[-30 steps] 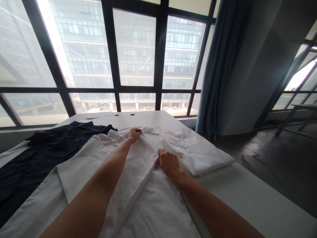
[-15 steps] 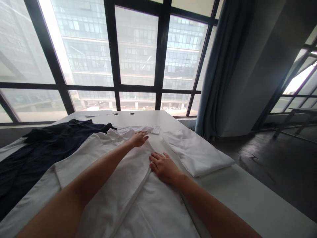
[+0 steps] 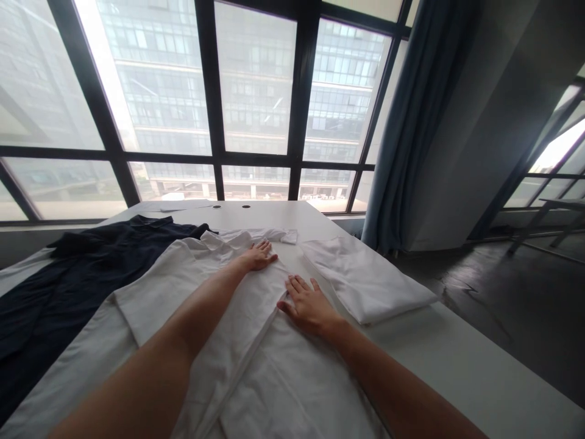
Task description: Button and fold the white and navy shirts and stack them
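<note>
From a pinch a second ago, the left hand (image 3: 261,255) and the right hand (image 3: 308,303) are now opened flat, nothing gripped, over the white garment (image 3: 283,384) at lower centre, one flap (image 3: 247,311) already laid across, the rest seen spread, unfolded.

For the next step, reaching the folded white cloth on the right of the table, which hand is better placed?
Probably the right hand: it lies open on the white garment, close beside the folded white cloth. The left hand, also open on the garment, is farther from it.
</note>
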Demonstrator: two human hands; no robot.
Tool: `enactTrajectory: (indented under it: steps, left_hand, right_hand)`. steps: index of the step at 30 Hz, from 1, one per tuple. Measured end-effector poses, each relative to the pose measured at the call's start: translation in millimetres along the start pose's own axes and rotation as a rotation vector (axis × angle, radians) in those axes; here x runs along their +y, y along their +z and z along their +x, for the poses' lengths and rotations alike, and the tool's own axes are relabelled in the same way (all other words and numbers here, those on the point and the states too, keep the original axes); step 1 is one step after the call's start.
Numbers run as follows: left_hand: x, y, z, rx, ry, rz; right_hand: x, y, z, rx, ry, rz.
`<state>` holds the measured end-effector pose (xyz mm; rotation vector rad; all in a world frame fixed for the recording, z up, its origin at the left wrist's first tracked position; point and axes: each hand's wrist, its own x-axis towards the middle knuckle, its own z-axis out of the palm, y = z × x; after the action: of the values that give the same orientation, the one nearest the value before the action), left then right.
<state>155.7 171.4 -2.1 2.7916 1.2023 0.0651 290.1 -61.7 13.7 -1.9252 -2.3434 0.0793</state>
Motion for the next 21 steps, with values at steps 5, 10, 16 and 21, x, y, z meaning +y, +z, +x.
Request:
enactTrajectory:
  steps: [5, 10, 16, 21]
  left_hand:
    - [24.5, -8.6, -41.5, 0.083, 0.063, 0.125]
    - [33.8, -9.6, -154.9, -0.013, 0.246, 0.052]
    - [15.9, -13.9, -296.7, -0.131, 0.290, -0.037]
    - [-23.6, -13.7, -337.5, -0.096, 0.089, 0.005]
  right_hand:
    - [1.5, 3.2, 1.2, 0.084, -0.028, -0.036]
    - [1.4, 3.7, 4.8, 0.149, -0.005, -0.010]
    - [-2.2, 9.1, 10.2, 0.173, 0.067, -0.003]
    - [4.7, 16.6, 16.0, 0.117, 0.082, 0.016]
